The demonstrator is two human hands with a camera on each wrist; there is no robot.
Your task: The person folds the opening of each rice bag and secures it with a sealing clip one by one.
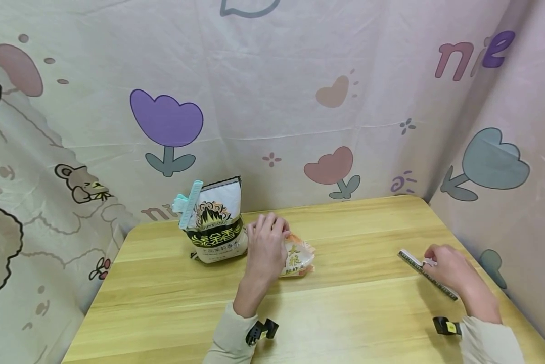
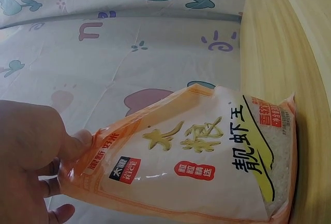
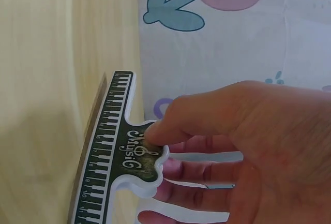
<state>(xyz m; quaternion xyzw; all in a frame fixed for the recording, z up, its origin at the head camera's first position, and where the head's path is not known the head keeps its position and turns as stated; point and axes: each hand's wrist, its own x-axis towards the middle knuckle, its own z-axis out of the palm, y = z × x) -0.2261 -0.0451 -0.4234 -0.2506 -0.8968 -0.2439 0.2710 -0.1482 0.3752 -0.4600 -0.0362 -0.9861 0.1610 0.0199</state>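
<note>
In the head view my left hand [image 1: 267, 247] grips the gathered top of an orange and clear rice bag [image 1: 298, 258]. The left wrist view shows the thumb and fingers pinching the top of that rice bag [image 2: 201, 151], with white grains visible near its base. My right hand [image 1: 450, 270] holds a long bag clip [image 1: 429, 275] at the table's right side. Seen close up, this bag clip [image 3: 106, 151] has a piano-key pattern and a "Music" handle, pinched between thumb and fingers.
Left of my left hand stands a white and black rice bag [image 1: 220, 222], its top folded and fastened with a light blue clip [image 1: 190, 205]. A wooden table [image 1: 163, 303] carries everything. A printed cloth [image 1: 263, 76] hangs behind it and along both sides.
</note>
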